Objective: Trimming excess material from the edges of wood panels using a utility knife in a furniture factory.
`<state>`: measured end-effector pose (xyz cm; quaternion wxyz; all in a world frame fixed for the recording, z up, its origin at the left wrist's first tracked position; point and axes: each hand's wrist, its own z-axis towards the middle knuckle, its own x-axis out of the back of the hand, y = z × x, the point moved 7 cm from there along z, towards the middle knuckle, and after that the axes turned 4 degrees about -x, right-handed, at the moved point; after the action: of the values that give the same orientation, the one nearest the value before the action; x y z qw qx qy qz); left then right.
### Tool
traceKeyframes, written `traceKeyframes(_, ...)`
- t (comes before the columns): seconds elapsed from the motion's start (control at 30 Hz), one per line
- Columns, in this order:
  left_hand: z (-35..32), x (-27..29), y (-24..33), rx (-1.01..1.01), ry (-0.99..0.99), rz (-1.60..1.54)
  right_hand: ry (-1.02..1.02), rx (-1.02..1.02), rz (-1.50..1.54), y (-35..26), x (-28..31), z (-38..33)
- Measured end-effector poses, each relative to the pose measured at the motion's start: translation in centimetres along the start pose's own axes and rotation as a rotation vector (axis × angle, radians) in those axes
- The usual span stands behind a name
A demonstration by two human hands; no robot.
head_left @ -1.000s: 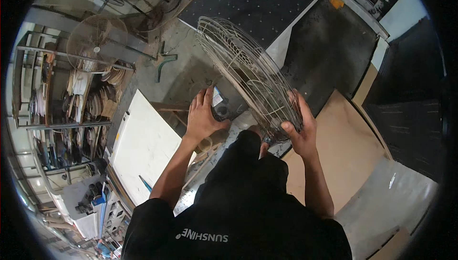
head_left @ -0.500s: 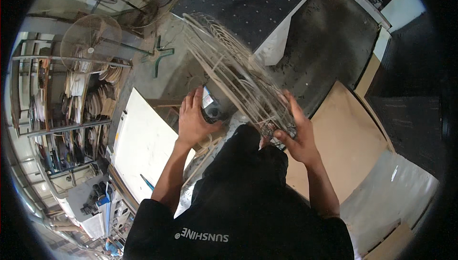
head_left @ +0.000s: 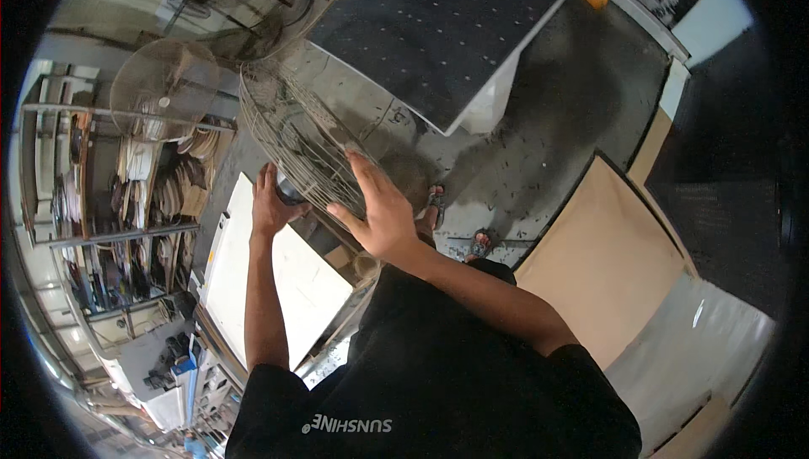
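Observation:
A fan head with a round wire guard point(head_left: 291, 122) is tilted up in front of me, a little left of the middle. My right hand point(head_left: 383, 215) grips the guard's near rim, thumb on one side and fingers on the other. My left hand point(head_left: 274, 205) is at the guard's left side, thumb and fingers spread around a dark rounded part point(head_left: 291, 190) that looks like the motor housing. My palm hides much of that part. A white board point(head_left: 274, 278) lies just below my left hand.
A black perforated table point(head_left: 447, 29) stands ahead. Another round fan point(head_left: 164, 80) stands at the far left, before a rack of sheet offcuts point(head_left: 126, 181). A tan board point(head_left: 602, 248) lies at the right. My sandalled foot point(head_left: 481, 244) shows on the grey floor.
The fan guard has swung left, with my right hand moving left along with it. My left hand has shifted left and down. The floor and my feet now show where the guard was.

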<state>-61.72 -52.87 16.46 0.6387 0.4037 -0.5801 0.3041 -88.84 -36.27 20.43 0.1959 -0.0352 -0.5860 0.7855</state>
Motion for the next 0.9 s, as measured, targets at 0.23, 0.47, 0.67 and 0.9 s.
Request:
traceKeyframes(0.23,1.8,2.9,-8.3,0.077,-0.014,0.002,-0.122,0.012,-0.08,-1.6,-9.0,3.8)
traceKeyframes(0.47,1.7,3.4,-9.3,0.009,0.049,-0.121,-0.254,-0.084,-0.006,-0.6,-10.6,3.8)
traceKeyframes(0.67,0.9,4.0,-8.2,0.143,0.075,-0.109,-0.392,-0.277,0.026,1.4,-10.0,4.1)
traceKeyframes(0.9,-5.2,-1.9,-13.8,0.541,0.322,-0.79,-0.479,-0.222,0.045,1.1,-10.2,3.4)
